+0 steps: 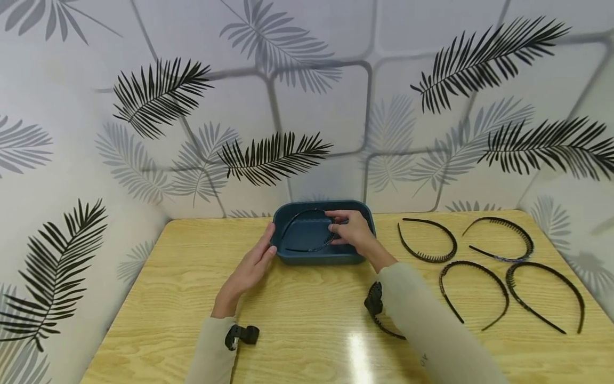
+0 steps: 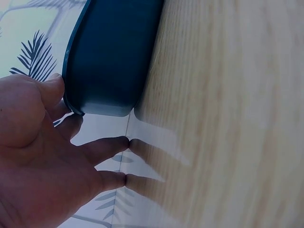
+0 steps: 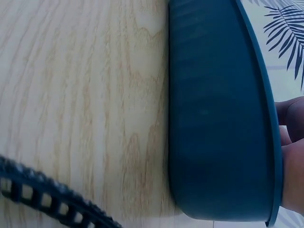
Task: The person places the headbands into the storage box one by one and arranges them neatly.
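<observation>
Black headband (image 1: 307, 232) inside blue bin (image 1: 357, 207) at frame centre, pinched by curled right hand (image 1: 352, 230), left hand (image 1: 251, 266) open, straight fingers (image 2: 107, 147) touching bin's left wall.

Staged booth; leaf-print walls (image 1: 307, 106) enclose a wooden table (image 1: 307, 320)

Almost nothing legible shows in any view. The only lettering is a small dark mark on the pale right sleeve (image 1: 424, 360) near the bottom edge of the head view; it is upside down and too small to read with certainty.
</observation>
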Demonstrator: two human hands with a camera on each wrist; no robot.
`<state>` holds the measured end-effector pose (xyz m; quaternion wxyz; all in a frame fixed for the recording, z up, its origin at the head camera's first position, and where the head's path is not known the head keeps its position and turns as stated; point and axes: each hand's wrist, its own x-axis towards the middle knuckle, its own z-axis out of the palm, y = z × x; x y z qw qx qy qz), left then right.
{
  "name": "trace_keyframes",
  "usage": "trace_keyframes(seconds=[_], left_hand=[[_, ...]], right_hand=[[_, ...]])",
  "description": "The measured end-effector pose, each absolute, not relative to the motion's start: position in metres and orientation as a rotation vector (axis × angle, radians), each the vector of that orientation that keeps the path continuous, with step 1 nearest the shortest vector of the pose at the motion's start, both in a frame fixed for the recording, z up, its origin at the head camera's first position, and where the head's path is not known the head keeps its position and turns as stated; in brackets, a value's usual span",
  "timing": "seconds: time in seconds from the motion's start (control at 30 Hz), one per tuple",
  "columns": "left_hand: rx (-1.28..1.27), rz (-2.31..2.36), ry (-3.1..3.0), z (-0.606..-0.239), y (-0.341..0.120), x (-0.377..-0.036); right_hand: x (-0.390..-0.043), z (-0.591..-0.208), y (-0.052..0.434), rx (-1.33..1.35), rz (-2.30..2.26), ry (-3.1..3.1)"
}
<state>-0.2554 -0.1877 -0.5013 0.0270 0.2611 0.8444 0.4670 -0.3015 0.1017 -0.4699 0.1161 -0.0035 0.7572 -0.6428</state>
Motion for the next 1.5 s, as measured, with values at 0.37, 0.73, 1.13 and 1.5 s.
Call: trace_keyframes(seconds=[0.37, 0.73, 1.13, 1.5], left_hand=[[0.792, 1.447, 2.594, -0.5025, -0.1884, -0.2548], [0.79, 1.459, 2.584, -0.5006, -0.188, -0.2562], [0.806, 1.452, 2.592, -0.5022, -0.1901, -0.2564], [0.814, 1.453, 2.603, -0.5011, -0.1901, -0.2564]], right_hand=[[-0.3021, -0.4736, 0.097, -0.013, -1.796, 2.228], [-0.302, -0.4708, 0.0985, 0.008, -1.827, 2.221], [-0.3024, -0.4722, 0.0958, 0.03, -1.708, 2.325], [-0.3005, -0.4653, 0.1044, 0.01, -1.684, 2.357]])
